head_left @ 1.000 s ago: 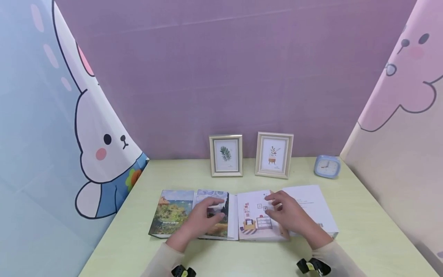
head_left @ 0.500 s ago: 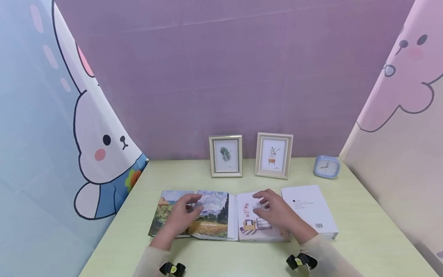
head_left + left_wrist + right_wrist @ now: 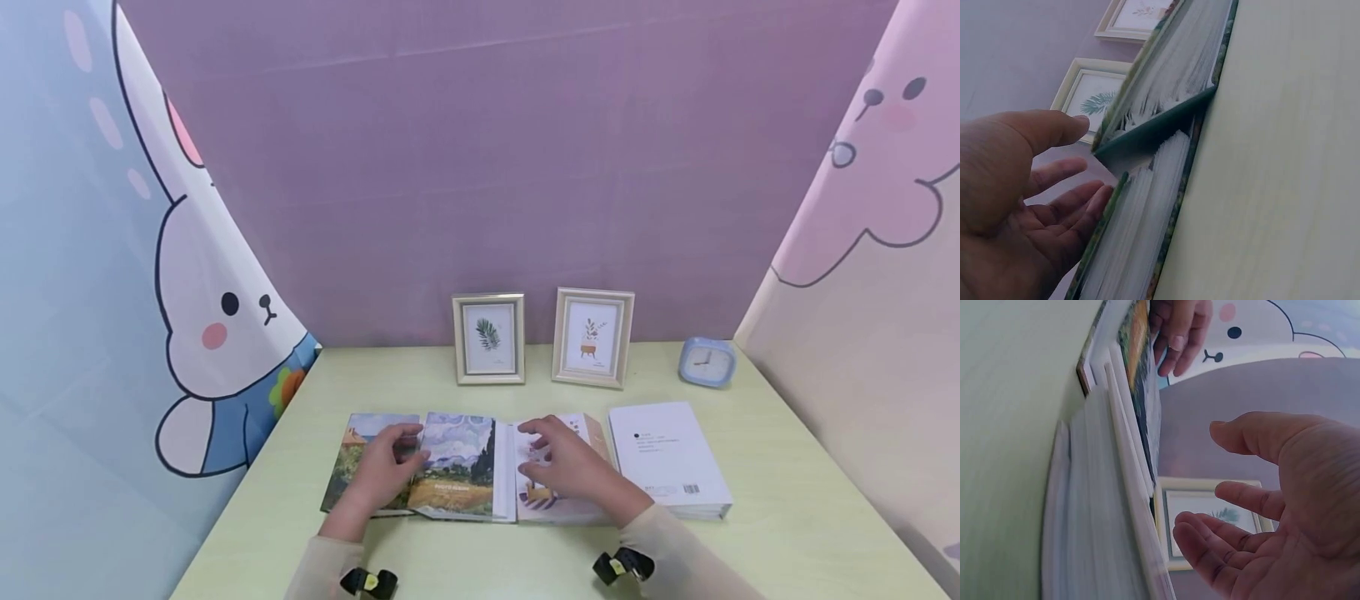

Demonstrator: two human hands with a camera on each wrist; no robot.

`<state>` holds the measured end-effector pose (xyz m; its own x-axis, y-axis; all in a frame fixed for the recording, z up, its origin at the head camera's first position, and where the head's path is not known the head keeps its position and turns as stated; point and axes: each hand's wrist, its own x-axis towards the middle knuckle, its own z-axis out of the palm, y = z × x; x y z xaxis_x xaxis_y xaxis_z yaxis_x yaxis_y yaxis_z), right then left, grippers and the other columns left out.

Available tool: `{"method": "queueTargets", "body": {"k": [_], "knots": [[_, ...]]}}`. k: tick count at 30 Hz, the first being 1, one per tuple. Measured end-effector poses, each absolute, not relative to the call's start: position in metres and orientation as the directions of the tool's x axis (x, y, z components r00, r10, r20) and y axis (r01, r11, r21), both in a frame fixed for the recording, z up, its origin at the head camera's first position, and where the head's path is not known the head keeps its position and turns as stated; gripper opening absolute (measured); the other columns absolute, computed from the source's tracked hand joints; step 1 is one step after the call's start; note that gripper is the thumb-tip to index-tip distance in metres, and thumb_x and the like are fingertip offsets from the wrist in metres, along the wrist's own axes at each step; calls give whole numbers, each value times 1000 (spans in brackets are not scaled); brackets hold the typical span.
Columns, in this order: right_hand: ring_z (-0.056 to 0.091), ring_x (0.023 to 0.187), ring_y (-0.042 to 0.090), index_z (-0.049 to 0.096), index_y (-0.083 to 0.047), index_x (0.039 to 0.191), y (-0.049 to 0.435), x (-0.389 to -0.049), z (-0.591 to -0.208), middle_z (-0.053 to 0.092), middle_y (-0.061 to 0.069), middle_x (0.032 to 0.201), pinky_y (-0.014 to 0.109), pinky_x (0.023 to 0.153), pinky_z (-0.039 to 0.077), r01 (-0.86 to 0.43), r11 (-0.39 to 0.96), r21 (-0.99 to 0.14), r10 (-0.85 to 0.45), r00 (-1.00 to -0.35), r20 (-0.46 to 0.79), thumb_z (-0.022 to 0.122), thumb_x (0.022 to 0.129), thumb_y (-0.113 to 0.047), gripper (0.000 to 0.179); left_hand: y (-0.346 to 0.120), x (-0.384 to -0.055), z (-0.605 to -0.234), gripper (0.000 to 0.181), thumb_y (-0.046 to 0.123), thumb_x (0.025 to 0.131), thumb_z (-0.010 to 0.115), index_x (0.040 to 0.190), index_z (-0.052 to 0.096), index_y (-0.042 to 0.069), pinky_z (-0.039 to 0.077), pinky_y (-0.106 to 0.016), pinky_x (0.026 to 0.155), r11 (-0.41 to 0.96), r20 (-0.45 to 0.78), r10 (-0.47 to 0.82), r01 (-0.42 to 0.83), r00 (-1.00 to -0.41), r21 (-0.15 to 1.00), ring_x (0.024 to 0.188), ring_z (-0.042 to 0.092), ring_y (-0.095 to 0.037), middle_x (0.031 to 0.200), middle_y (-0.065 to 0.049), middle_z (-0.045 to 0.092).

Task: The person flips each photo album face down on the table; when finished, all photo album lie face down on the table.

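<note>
Two painted-cover photo albums lie on the left: one with a coastal scene [image 3: 363, 431] and one with a wheat field [image 3: 457, 475]. My left hand [image 3: 381, 473] is over the line where they meet, fingers loosely bent and holding nothing. In the left wrist view its fingertips are close to the album covers; I cannot tell if they touch. My right hand [image 3: 570, 467] hovers above a white album with a drawn room [image 3: 538, 500], thumb and fingers spread apart. A white album with a barcode [image 3: 667, 454] lies at the right end of the row.
Behind the albums stand two picture frames, one with a green leaf [image 3: 489, 337] and one with a potted plant [image 3: 592, 337]. A blue clock [image 3: 707, 362] is at the back right. Printed cloth walls enclose the pale table [image 3: 465, 558] on the sides and back.
Both hands have shifted left: the left from the wheat-field album to the gap beside it, the right further across the drawn-room album. The albums look unmoved.
</note>
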<state>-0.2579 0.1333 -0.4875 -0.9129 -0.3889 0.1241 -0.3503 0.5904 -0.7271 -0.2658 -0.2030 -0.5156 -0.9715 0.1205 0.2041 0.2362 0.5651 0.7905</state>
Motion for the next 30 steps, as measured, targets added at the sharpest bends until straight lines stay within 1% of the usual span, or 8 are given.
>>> {"method": "queueTargets", "body": {"k": [5,10,18,21,25,30], "knots": [[65,110,31,56,-8,147,121,-256,-488,56,16,133,41,84,59,-363,573,-735,-433,-895,105,81,92,-21,61,-203,-265,-516,48,17,98,76,142,61,5,60,-43,93,558,183,120,219,-976,801,119,66,-34,129,-17,66],[66,107,28,56,-8,147,113,-255,-492,56,13,133,38,84,58,-384,576,-722,-466,-880,96,82,91,-24,63,-200,-262,-514,47,17,98,76,141,62,5,60,-42,94,572,182,123,220,-976,790,120,65,-35,130,-17,67],[66,106,27,55,-6,148,105,-254,-499,54,13,133,31,82,58,-386,561,-733,-502,-862,70,82,91,-24,66,-197,-260,-512,43,14,99,75,140,63,4,62,-42,88,586,156,112,192,-981,787,112,69,-30,128,-14,69],[67,101,24,55,-5,148,101,-253,-500,55,13,133,29,81,58,-397,557,-729,-519,-852,68,82,91,-23,66,-197,-261,-512,42,13,99,74,139,63,4,62,-41,87,584,143,107,179,-984,792,112,69,-29,128,-13,69],[65,95,17,56,-5,148,95,-252,-500,55,11,132,26,81,57,-409,582,-703,-528,-847,57,82,89,-20,66,-198,-261,-513,41,11,99,73,138,64,4,62,-40,86,578,133,102,168,-986,798,111,69,-28,126,-12,70],[63,97,17,61,-7,143,90,-251,-501,56,7,130,29,82,57,-411,627,-662,-515,-856,44,84,87,-22,63,-199,-262,-515,40,7,98,73,138,65,4,62,-37,83,584,128,108,167,-986,794,108,69,-27,119,-11,71]]}}
